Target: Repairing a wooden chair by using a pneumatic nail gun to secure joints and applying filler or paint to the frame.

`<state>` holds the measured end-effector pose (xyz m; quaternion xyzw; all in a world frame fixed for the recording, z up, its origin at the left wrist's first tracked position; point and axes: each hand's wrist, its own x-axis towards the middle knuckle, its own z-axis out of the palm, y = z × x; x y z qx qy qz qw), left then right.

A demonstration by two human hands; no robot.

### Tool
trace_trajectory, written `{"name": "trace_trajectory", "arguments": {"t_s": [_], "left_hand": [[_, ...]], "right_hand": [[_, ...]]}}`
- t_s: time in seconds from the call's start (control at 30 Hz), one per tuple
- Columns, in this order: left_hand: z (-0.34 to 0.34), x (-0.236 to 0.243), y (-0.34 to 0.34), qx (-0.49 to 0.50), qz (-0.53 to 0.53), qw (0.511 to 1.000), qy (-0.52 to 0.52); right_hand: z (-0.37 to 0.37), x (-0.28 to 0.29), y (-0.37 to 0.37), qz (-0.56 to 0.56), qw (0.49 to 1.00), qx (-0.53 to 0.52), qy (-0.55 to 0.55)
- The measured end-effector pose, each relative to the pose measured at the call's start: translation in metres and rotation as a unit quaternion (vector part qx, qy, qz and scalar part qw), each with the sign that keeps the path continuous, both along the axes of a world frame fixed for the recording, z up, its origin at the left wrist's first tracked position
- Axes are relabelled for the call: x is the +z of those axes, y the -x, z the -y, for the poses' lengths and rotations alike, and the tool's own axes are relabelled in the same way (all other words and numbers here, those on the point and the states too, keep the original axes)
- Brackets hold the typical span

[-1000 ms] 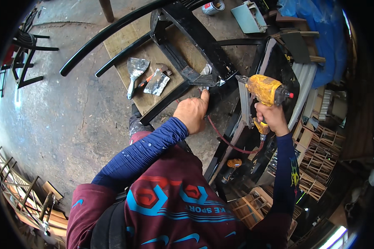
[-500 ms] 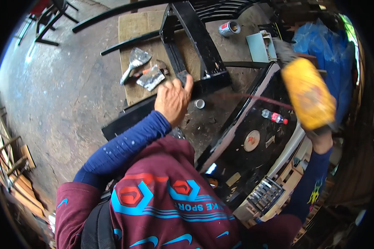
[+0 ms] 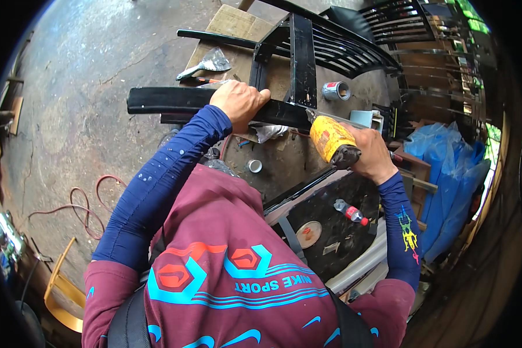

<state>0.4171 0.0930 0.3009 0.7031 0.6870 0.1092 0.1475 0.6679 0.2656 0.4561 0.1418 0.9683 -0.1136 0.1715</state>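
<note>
A black wooden chair frame [image 3: 300,58] rests on a worn board [image 3: 238,23]. My left hand [image 3: 238,104] is closed over its near black rail [image 3: 168,100], at the middle of the picture. My right hand [image 3: 368,151] grips a yellow-and-black air nailer [image 3: 333,139]; the tool's nose is at the rail's right end, by the joint with the crosspiece, though I cannot tell whether it touches. A putty knife [image 3: 209,62] lies on the board beyond my left hand, beside an orange-handled tool [image 3: 197,80], partly hidden.
An open can [image 3: 335,91] stands right of the frame. A small white cup [image 3: 254,166] sits below. A black panel [image 3: 342,232] carries a bottle [image 3: 351,211] and round lid [image 3: 308,235]. Red hose [image 3: 84,203] loops at left; blue plastic sheeting [image 3: 446,191] is at right.
The nailer swung out rightward, then came in to the rail at the frame's joint. My left hand shifted and now wraps over the rail, which sits higher in view.
</note>
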Motion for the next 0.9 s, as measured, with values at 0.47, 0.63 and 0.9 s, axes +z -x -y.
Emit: {"name": "trace_trajectory", "arguments": {"t_s": [0.47, 0.63, 0.9], "left_hand": [[0.000, 0.000, -0.001, 0.004, 0.009, 1.000, 0.004], [0.002, -0.002, -0.003, 0.013, 0.014, 1.000, -0.005], [0.000, -0.003, -0.003, 0.018, 0.013, 1.000, -0.006]], "right_hand": [[-0.005, 0.001, 0.019, 0.086, 0.996, 0.034, 0.007], [-0.002, 0.006, 0.029, 0.117, 0.993, 0.027, -0.001], [0.012, 0.010, 0.032, 0.122, 0.990, 0.061, -0.044]]}}
